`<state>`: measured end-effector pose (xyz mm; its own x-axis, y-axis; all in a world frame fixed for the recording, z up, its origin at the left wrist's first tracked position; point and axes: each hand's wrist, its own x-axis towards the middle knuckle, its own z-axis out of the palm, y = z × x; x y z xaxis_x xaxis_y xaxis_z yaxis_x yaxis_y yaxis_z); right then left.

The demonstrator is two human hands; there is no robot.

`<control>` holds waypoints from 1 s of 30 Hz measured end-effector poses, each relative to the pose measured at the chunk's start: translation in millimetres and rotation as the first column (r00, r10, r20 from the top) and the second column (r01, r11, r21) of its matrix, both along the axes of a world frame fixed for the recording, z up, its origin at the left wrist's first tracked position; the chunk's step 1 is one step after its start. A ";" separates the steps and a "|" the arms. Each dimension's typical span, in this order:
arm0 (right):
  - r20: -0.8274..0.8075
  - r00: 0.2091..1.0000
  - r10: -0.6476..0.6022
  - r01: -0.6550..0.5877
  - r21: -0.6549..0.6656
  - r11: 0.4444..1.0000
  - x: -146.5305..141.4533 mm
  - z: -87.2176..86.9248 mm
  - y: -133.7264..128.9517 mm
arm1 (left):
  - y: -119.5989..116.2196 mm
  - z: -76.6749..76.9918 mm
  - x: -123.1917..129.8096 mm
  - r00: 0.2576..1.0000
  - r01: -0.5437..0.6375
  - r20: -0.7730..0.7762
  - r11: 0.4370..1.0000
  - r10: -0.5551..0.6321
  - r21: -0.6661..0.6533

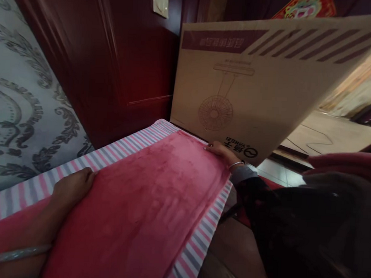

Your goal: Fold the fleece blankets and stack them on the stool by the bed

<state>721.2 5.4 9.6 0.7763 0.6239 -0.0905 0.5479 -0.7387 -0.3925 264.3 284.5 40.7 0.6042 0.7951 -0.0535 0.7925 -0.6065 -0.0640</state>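
Both outstretched, left hand (72,185) and right hand (217,149) grasp edges of red cloth (145,195).

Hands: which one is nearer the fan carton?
The right hand, at the far end of the pink cloth, beside the fan carton; the left hand is farther back.

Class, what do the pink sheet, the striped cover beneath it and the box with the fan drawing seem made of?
Pink sheet: probably plush fabric; its soft, matt surface shows brushed smudges.
Striped cover: likely matt fabric, its stripes dull, but the weave is unclear.
Box: apparently cardboard, plain brown and printed.
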 end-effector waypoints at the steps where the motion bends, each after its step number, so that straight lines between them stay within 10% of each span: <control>1: -0.003 1.000 -0.008 0.008 -0.001 1.000 -1.3 1.3 -4.5 | -0.4 2.1 0.5 1.000 0.001 -0.009 1.000 -0.001 0.000; 6: -0.013 0.999 -0.031 0.031 -0.015 0.999 -6.8 9.5 -33.9 | -31.6 13.1 15.5 0.965 0.232 0.081 0.958 -0.248 0.170; 12: 0.065 0.994 -0.090 0.092 -0.038 0.995 -24.1 9.5 -61.8 | -170.5 -9.8 53.8 0.710 0.663 0.377 0.745 -0.595 -0.073; 15: 0.107 0.985 -0.134 0.137 -0.020 0.990 -35.1 6.9 -65.8 | -220.5 -29.2 57.2 0.693 0.699 0.330 0.708 -0.641 -0.095; 30: 0.069 0.930 -0.360 0.356 0.070 0.932 -50.5 -8.2 -82.3 | -249.0 -28.7 45.6 0.701 0.713 0.094 0.691 -0.707 -0.124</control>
<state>670.6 -77.0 1.4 0.9521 0.3056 0.0070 0.2822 -0.8701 -0.4041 310.0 35.5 11.9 0.9890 0.1139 -0.0944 0.1221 -0.9888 0.0861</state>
